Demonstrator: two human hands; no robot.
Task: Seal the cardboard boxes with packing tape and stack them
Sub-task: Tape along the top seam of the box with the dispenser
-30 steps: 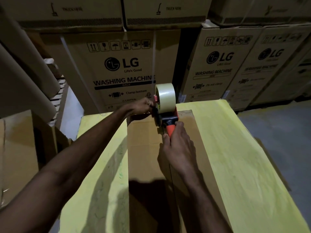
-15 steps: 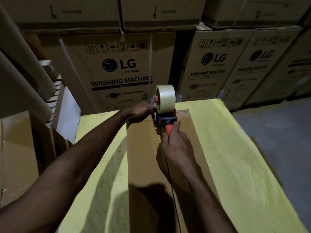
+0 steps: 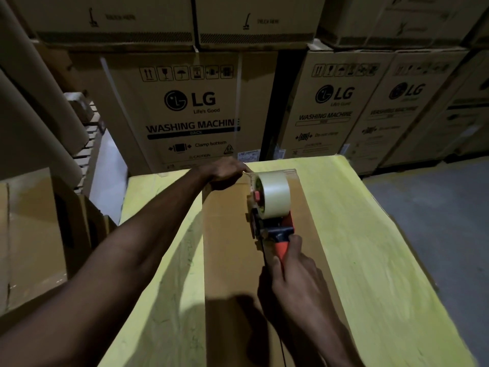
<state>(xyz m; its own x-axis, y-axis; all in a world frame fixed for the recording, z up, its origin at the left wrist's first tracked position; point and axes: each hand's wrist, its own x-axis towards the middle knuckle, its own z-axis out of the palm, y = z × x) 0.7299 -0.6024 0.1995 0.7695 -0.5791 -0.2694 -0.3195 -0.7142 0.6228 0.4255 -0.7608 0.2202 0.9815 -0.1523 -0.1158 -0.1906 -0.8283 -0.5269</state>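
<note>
The box (image 3: 230,247) lies on the table (image 3: 370,247). The tape dispenser (image 3: 270,207) stands on it, with the left hand (image 3: 225,172) at its 11 o'clock, the right hand (image 3: 293,276) at 6 and cartons (image 3: 190,109) at 12.

Stacked LG washing machine cartons (image 3: 190,109) behind, large cardboard tubes (image 3: 39,102) at left, grey floor (image 3: 436,221) at right.

A yellow surface (image 3: 370,260) is carrying one flat cardboard box (image 3: 230,247), lying lengthwise down its middle from 12 o'clock to 6 o'clock, with yellow showing at 3 and 9 o'clock.
</note>
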